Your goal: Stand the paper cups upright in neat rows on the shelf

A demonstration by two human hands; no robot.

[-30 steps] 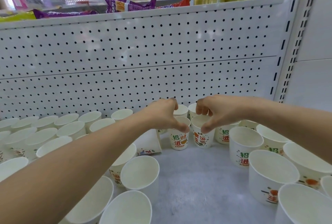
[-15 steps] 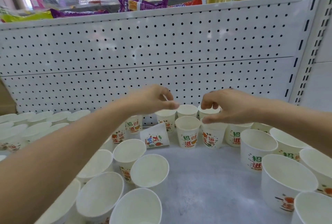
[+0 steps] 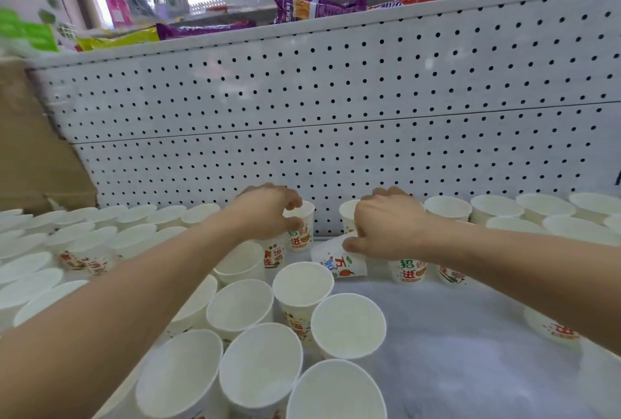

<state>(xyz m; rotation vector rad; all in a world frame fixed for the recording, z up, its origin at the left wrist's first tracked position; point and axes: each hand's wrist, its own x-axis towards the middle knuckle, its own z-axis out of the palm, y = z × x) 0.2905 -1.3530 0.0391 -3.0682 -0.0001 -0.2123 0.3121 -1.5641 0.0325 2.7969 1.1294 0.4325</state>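
Now, careful: the tipped cup (image 3: 339, 262) lies on its side on the shelf (image 3: 453, 351), close among the neighbouring cups (image 3: 408, 270). If the right hand (image 3: 386, 225) swings it up too fast, the thin paper wall may buckle or its rim may topple those standing just beside it. Right thumb presses the printed wall with the fingers curled over the top, pinching it, while the left hand (image 3: 268, 213) curls round an upright cup (image 3: 300, 233) by the pegboard (image 3: 336, 116).
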